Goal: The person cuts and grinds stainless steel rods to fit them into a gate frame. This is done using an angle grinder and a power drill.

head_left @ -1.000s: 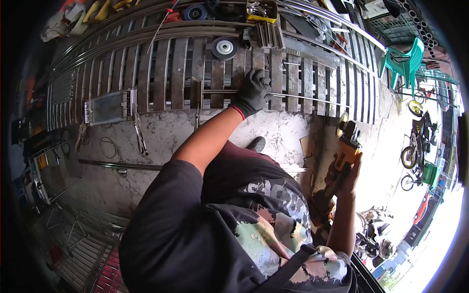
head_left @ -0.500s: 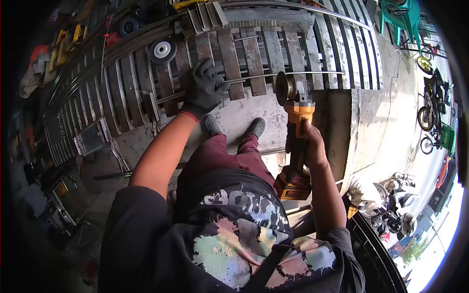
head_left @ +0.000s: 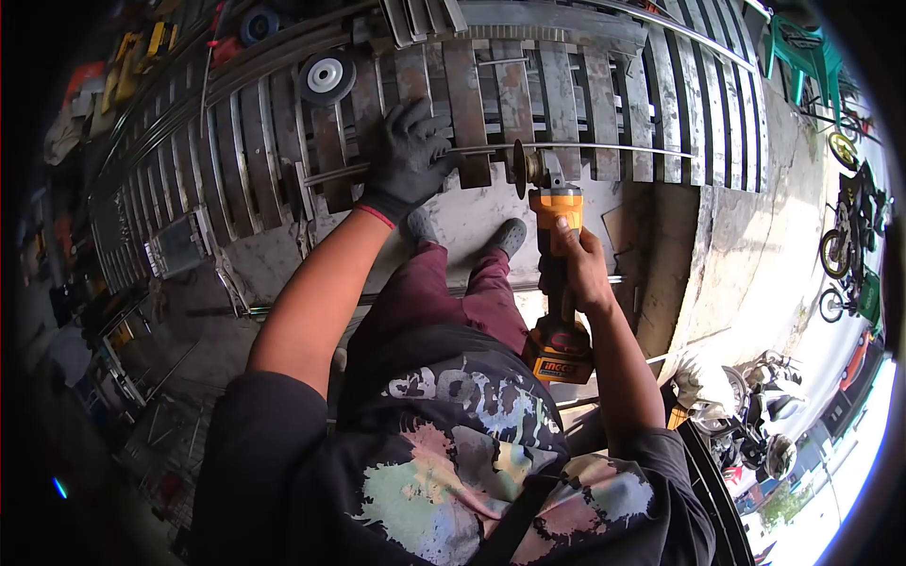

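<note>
Head cam: dark-gloved L hand (head_left: 408, 156) was clamped on thin silvery metal rod (head_left: 623, 147) atop slatted grey metal desk (head_left: 464, 90); bare R hand (head_left: 587, 274) gripped yellow-and-black angle grinder (head_left: 557, 208), round dark disc (head_left: 520, 172) at rod, contact unclear. Care prob. meant disc square, L hand clear.

A dark disc with a pale hub (head_left: 327, 77) lies flat on the slatted metal bench (head_left: 514, 85). Behind it, short metal channel pieces (head_left: 422, 19) sit side by side at the bench's far side. A dark wheel-like disc (head_left: 257, 25) lies farther left; yellow objects (head_left: 137, 61), type unclear, lie beyond the bench's left part. At far right stand a green plastic chair (head_left: 807, 58) and, on the paved ground (head_left: 746, 274), motorcycles (head_left: 838, 250). A red car (head_left: 854, 363) is partly visible near the bright right edge.
</note>
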The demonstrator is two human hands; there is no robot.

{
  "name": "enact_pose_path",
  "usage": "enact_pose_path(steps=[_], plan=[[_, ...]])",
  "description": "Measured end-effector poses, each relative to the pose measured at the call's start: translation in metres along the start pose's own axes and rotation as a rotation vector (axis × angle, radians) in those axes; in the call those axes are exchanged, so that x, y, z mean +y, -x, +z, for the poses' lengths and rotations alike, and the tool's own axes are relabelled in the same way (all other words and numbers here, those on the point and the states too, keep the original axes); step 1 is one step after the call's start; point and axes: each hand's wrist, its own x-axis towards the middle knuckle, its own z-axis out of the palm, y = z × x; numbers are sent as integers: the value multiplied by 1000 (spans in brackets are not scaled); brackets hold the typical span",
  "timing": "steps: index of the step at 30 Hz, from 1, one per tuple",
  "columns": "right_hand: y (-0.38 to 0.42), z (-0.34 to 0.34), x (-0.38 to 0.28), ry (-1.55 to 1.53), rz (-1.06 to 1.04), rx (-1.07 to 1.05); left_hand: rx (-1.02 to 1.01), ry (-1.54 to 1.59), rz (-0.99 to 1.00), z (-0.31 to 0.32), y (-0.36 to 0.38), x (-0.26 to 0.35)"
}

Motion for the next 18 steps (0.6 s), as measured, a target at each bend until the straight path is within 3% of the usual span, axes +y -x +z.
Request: enact_pose_path(steps=[18], plan=[[-4,17,9,22,35,-2,44,-19,27,3,2,0]])
